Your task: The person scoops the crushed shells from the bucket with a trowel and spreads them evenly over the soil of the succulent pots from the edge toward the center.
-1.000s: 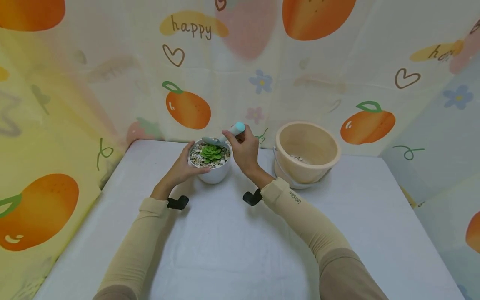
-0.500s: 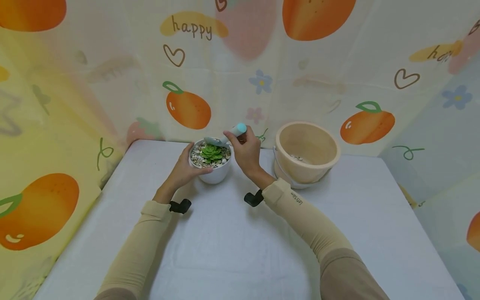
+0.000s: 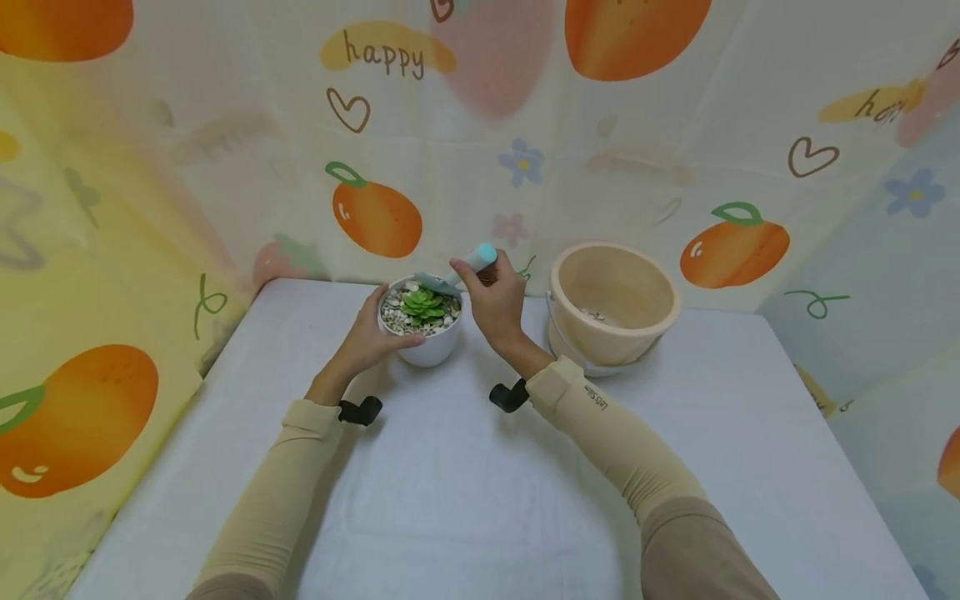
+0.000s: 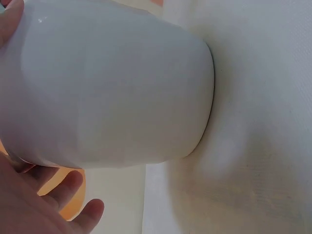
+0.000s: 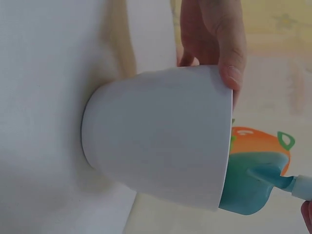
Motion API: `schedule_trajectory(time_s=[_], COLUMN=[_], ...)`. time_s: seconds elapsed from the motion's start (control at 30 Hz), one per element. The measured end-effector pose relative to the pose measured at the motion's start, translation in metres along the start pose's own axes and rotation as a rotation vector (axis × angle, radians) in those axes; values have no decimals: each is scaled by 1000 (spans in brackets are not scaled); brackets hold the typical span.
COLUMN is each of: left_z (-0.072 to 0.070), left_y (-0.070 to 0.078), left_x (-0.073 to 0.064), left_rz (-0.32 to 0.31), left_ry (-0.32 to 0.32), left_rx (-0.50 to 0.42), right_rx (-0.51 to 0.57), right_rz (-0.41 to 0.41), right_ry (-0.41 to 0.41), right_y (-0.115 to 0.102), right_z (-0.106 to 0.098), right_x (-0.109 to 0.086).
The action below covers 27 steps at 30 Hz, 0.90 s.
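A white plant pot [image 3: 429, 352] stands upright on the table, filled with pale pebbles [image 3: 395, 310] around a green succulent [image 3: 424, 307]. My left hand [image 3: 365, 342] grips the pot at its rim, thumb along the near side and fingers round the left. In my right hand [image 3: 497, 302] is a small trowel [image 5: 253, 181], pinched by its pale blue handle [image 3: 474, 261]. Its teal blade lies at the far right of the pot's rim, beside the succulent. The right wrist view shows the blade sticking up past the rim, its tip hidden inside the pot.
To the right stands a large cream bucket [image 3: 617, 333] with a white handle and a few pebbles [image 3: 594, 316] at its bottom. A white cloth covers the table [image 3: 480, 500]. A printed curtain [image 3: 465, 192] hangs close behind the pot and bucket.
The trowel blade has shifted slightly to the right along the pot's far rim, with my right hand moving the same way. My left hand and the pot have barely moved.
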<state>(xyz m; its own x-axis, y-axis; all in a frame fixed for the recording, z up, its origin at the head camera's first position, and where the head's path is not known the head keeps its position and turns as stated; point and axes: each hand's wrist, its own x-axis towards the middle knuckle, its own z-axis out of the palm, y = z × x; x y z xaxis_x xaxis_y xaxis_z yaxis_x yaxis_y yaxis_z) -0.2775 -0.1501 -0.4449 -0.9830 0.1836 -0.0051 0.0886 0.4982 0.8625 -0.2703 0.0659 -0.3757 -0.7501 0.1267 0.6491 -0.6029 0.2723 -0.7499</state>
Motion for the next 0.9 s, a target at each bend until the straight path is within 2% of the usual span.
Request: schedule_trajectory(time_s=[0.23,0.37,0.5,0.6,0.73,0.9], left_z=[-8,-8,-3,2,11,16], left_y=[-1,-4,-5,-3,-3,-3], left_x=[2,3,2,0,-2,-6], left_rz=[-20,-30,-32,-21,20,59], left_ry=[-81,-89,-50,4,79,122], left_rx=[-58,-75,-106,-109,-86,-73], right_rx=[6,-9,-23,-34,-40,-27], right_rz=[49,52,45,37,28,-2], right_ry=[-57,-102,-128,-127,-120,-118], right_y=[-3,-5,-5,-5,-6,-10], right_z=[0,0,0,1,1,1], right_x=[1,1,0,-1,-2,-4])
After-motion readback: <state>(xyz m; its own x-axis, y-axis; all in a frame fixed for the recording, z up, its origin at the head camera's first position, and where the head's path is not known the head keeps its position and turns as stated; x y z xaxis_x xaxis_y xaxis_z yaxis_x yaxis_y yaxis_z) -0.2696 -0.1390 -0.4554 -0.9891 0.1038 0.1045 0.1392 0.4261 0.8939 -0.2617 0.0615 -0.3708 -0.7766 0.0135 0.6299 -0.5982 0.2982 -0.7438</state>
